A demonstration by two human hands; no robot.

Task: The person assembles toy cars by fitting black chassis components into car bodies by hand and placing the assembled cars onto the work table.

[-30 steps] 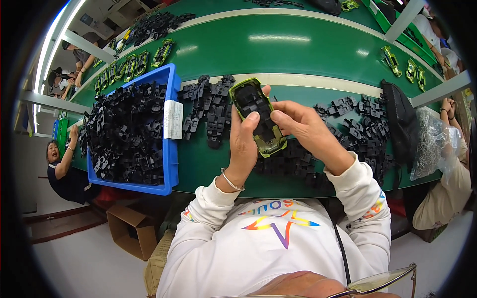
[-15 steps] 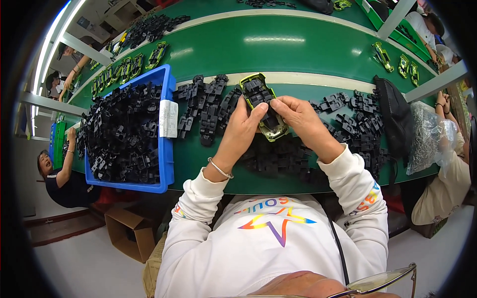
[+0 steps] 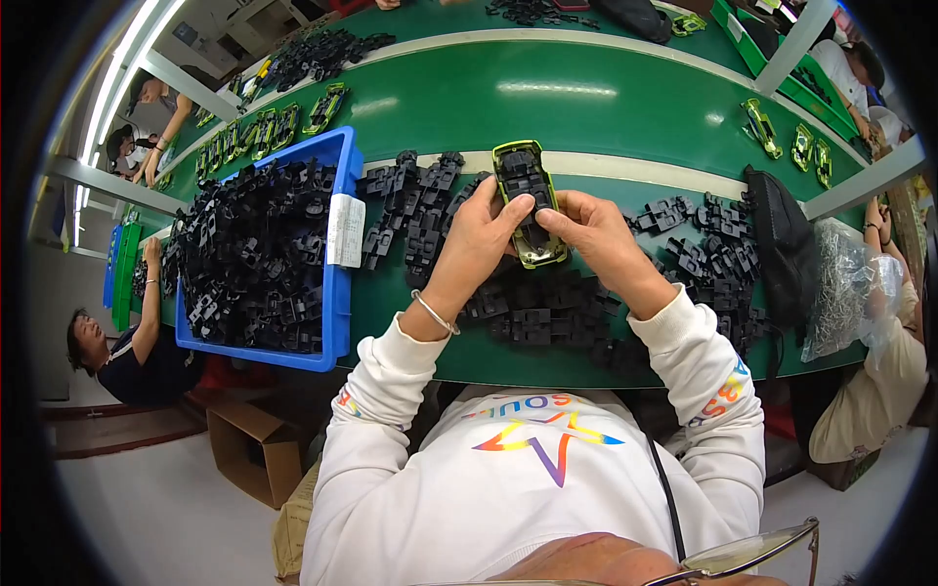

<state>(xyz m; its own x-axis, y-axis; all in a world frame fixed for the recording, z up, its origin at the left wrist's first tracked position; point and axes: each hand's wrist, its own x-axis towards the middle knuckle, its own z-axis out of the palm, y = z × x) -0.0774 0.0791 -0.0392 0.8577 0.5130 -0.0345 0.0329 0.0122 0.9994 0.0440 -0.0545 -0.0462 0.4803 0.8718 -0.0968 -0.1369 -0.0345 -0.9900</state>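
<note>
Toy car shell (image 3: pixel 528 200) — apparently between both hands

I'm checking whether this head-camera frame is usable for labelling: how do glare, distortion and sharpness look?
Head view: strong fisheye, the green table edge bows and the corners go black; a bright lamp glare streak sits on the table top; the left hand, right hand and the green toy car shell between them look sharp; shadows are soft.

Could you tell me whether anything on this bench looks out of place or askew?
Nothing stands out. Both hands, left hand and right hand, hold the green toy car shell; loose black parts lie piled beside the heaped blue bin.
</note>
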